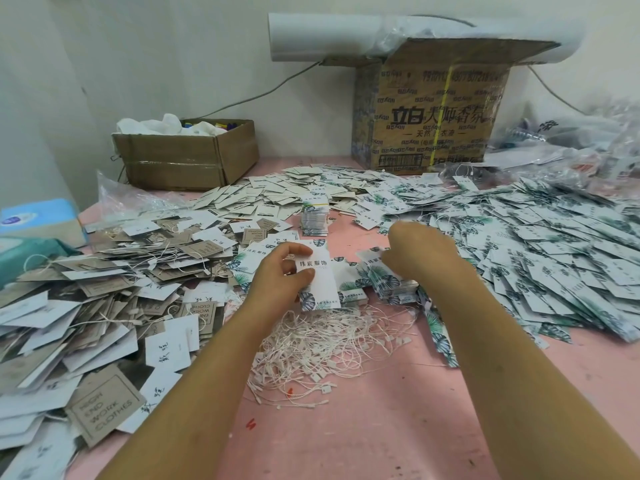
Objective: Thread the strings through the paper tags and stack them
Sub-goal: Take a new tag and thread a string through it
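Observation:
My left hand (280, 271) pinches a white paper tag with green leaf print (320, 282) between thumb and fingers, above a tangle of white strings (329, 348) on the pink table. To the right, my right hand (419, 252) reaches down with curled fingers onto a low stack of leaf-print tags (388, 282); what its fingertips hold is hidden. A neat banded stack of tags (314, 216) stands further back in the middle.
Grey and white tags with strings (104, 306) are heaped on the left. A wide spread of leaf-print tags (554, 244) covers the right. Two cardboard boxes (187, 157) (429, 112) stand at the back. A tissue box (38, 220) sits far left.

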